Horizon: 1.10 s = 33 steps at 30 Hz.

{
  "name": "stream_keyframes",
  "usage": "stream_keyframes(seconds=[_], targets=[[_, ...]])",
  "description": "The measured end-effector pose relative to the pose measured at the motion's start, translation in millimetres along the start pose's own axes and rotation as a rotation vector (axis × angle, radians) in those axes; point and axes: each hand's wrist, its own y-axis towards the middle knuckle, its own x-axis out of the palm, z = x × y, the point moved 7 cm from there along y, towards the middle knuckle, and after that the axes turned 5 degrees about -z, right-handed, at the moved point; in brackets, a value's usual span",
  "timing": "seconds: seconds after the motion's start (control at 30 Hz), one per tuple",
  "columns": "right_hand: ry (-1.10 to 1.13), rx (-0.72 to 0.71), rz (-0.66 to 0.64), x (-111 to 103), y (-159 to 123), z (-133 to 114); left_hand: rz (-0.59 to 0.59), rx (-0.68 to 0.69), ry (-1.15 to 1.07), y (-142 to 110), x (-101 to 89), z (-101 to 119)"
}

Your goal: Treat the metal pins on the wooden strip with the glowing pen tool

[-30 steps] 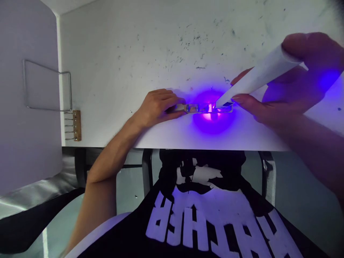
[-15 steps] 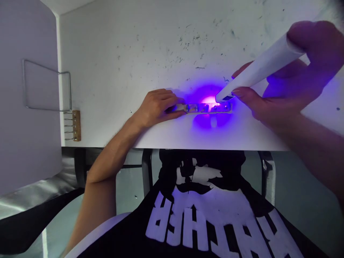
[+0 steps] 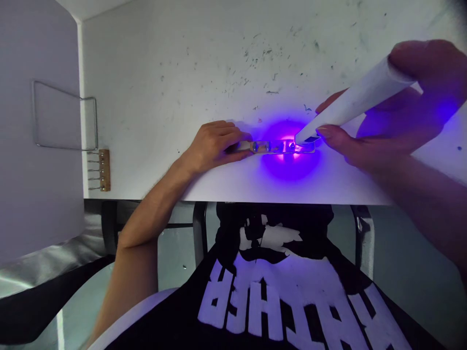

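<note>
The only writing in view is on your black shirt (image 3: 277, 291): big white block letters, seen upside down from above, of which "ATHER" can be read, the rest cut off by the frame, with a white graphic above them too broken up to make out. No brand or label shows on the tool or the strip. Your left hand (image 3: 213, 143) lies on the white tabletop (image 3: 182, 73), its grip closed down on the left end of a narrow clear strip (image 3: 280, 146) that lies flat near the tabletop's near edge. Your right hand (image 3: 386, 119) holds a white pen-shaped lamp (image 3: 350, 104), grip wrapped around its barrel with the thumb on top, tilted so its tip sits just over the right part of the strip, throwing a violet glow on it and on the tabletop around. The tabletop is scuffed with dark marks further back. To the far left, a small wooden block with metal pins (image 3: 100, 170) sits at the tabletop's edge, beside a bent wire frame (image 3: 63, 116) on a pale panel. Chair legs (image 3: 199, 228) show beneath.
</note>
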Motion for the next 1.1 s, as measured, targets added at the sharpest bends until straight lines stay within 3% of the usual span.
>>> stream_keyframes(seconds=[0.07,0.13,0.27,0.43,0.53,0.77,0.87,1.03,1.1], targets=[[-0.211,-0.122,-0.075,4,2,-8,0.002,0.003,-0.003,0,-0.3,0],[-0.351,-0.188,-0.067,4,3,-10,0.000,0.008,-0.002,0,-0.5,1],[-0.294,-0.164,0.043,-4,1,-2,0.000,-0.004,0.003,0,-0.4,1],[-0.336,-0.374,-0.135,13,-5,-21,0.006,-0.002,-0.007,0,0.0,1],[-0.248,-0.323,-0.151,14,-6,-19,0.039,0.024,0.003,0,-2.4,3],[-0.294,-0.176,0.031,-5,1,-4,0.020,0.022,0.003,1,-2.7,4],[-0.253,-0.093,-0.043,-1,1,2,-0.007,-0.001,-0.015,1,-1.3,2],[-0.350,-0.496,-0.079,9,-9,-21,0.018,0.013,-0.008,2,-3.0,3],[-0.381,-0.485,-0.067,9,-8,-19,0.020,0.007,-0.001,2,-2.8,3]])
